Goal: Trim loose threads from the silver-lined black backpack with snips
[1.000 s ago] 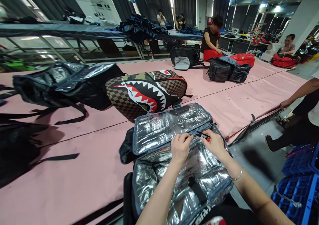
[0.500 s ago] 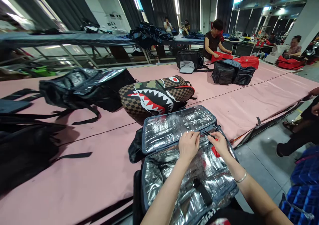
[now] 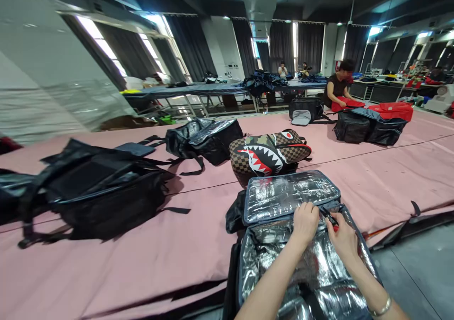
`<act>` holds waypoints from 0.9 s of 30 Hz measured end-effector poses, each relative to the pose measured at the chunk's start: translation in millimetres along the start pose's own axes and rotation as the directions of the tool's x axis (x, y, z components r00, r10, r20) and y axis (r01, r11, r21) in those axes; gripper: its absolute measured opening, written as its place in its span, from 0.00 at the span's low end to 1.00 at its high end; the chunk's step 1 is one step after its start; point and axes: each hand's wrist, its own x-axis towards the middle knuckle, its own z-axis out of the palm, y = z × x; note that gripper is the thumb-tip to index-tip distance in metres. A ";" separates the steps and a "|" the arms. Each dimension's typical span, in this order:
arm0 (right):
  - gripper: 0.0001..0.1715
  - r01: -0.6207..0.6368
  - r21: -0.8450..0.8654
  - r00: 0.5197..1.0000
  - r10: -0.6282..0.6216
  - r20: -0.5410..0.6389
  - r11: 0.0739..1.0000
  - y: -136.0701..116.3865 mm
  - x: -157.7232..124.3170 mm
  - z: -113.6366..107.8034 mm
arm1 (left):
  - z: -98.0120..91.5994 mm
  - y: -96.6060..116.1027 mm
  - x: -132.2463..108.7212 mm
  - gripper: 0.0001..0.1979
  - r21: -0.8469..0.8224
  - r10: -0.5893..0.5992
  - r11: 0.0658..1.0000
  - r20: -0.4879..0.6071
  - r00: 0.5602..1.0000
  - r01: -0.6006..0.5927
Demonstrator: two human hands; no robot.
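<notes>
Silver foil lining faces up because the insulated bag (image 3: 305, 258) lies unzipped at the near right, letting the left hand (image 3: 304, 221) pinch its hinge seam while the right hand (image 3: 343, 238) grips small snips (image 3: 329, 218).

The hall is dim overhead, lit mostly by daylight from tall curtained windows (image 3: 149, 50) well behind the wide pink work table (image 3: 142, 258), with small ceiling lamps above it. The windows are blown out to white. The crinkled silver foil lining of the open cooler bag (image 3: 283, 197) on the table's near edge throws patchy glare. A matte black bag (image 3: 102, 192) on the table loses detail in shadow. Left of the windows, the wall smears with motion blur, and straight lines bow at the edges.
</notes>
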 end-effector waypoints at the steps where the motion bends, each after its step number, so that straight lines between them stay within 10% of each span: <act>1: 0.21 0.022 -0.060 1.000 -0.023 -0.013 0.998 -0.9 -1.5 0.9 | 1.5 -0.6 -1.0 0.04 0.001 0.005 1.000 -0.015 1.000 -0.004; 27: 0.16 0.049 0.195 0.987 -0.077 0.141 0.980 0.3 6.6 -1.3 | 6.2 -5.4 -9.1 0.06 -0.226 -0.176 0.963 -0.117 0.977 0.146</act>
